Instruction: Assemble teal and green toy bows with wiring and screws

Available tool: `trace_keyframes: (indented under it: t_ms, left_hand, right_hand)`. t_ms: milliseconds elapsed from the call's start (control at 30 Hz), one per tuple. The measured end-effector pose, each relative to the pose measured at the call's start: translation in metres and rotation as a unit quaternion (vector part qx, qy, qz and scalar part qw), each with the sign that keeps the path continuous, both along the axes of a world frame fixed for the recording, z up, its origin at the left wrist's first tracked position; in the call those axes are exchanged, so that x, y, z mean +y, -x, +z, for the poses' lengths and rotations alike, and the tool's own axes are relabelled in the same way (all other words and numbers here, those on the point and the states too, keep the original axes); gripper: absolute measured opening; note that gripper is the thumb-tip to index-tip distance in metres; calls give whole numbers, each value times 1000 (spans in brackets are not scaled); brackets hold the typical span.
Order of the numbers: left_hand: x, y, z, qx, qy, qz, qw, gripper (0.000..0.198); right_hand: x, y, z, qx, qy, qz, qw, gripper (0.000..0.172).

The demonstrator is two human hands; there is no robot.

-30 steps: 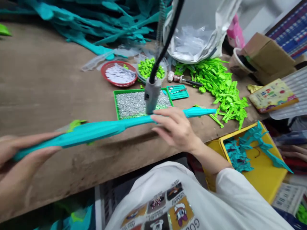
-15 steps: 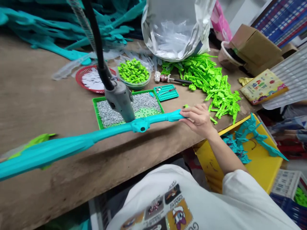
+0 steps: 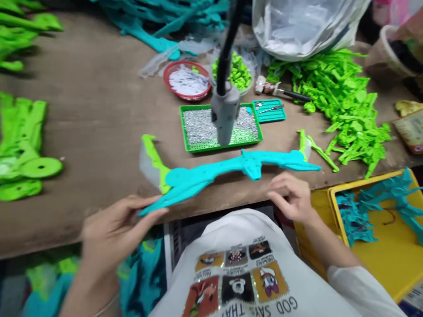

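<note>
A teal plastic toy bow (image 3: 224, 167) with lime green pieces at both ends lies across the front of the workbench. My left hand (image 3: 122, 220) pinches its left pointed tip between thumb and fingers. Below the bow's right arm is my right hand (image 3: 292, 196), its fingers curled in towards the thumb. It looks apart from the bow, and whatever it holds, if anything, cannot be made out. A grey tool (image 3: 225, 114) on a black cable hangs behind the bow's middle, over a green tray (image 3: 183, 127) of small silvery metal pieces.
A red basket (image 3: 167, 83) of white strips, a bowl of green pieces (image 3: 239, 72), a hammer (image 3: 274, 88) and a small teal tray (image 3: 271, 115) stand behind. Lime green parts (image 3: 353, 105) are heaped right, others (image 3: 26, 149) left. A yellow bin (image 3: 386, 255) is beside the bench's front edge.
The bow has swung round and moved right, now showing its green ends. My left hand has come into view on its left tip. My right hand has let go of the right end.
</note>
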State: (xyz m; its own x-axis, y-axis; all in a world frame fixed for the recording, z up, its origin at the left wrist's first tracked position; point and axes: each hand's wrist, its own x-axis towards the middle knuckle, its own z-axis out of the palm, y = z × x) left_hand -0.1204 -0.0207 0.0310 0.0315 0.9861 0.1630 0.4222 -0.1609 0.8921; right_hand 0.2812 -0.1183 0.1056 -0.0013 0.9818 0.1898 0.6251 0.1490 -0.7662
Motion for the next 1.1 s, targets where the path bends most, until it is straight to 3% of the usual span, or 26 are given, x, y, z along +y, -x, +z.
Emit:
trace_keyframes:
  t_ms: [33,67,133,200,267,333,467,567,700,767,933,1000,1100]
  left_hand:
    - [-7,-6,-12,0,-13,-45,999,33]
    - [-15,-12,-21,-11,-18,-81,996,30]
    - [-31,-25,-32,-30,-36,-121,991,26]
    - [-43,-37,-35,-46,-49,-144,987,25]
    - [-53,-47,-37,-68,-33,-179,981,25]
    - [-58,-55,-40,-134,32,-194,971,27]
    - [-54,-72,-47,-356,178,-86,913,44]
    - [-44,-84,-46,-406,226,-65,883,61]
    - [-37,-89,-35,-399,229,-57,886,64]
    - [-37,-88,-30,-427,235,-82,869,71]
    - [-44,-84,-20,-489,250,-179,816,118]
    - [-48,-90,-18,-501,234,-155,819,118]
    - [-50,-105,-17,-519,190,-66,831,103]
  right_hand:
    - [-3,18,-11,106,104,29,988,12]
    - [-3,37,-23,209,212,44,954,18]
    - [2,72,-48,395,353,30,848,41]
    - [13,101,-68,529,377,-9,760,55]
    - [26,120,-78,590,366,-52,717,51]
    - [35,129,-80,600,366,-86,706,45]
    - [38,130,-73,584,384,-113,706,50]
    - [35,127,-66,562,409,-117,709,47]
    - [36,124,-56,527,454,-110,710,39]
    - [38,125,-50,528,445,-127,712,41]
    - [43,133,-42,557,407,-148,709,41]
    - [43,137,-42,564,402,-136,709,41]
    - [42,140,-43,570,401,-126,706,42]
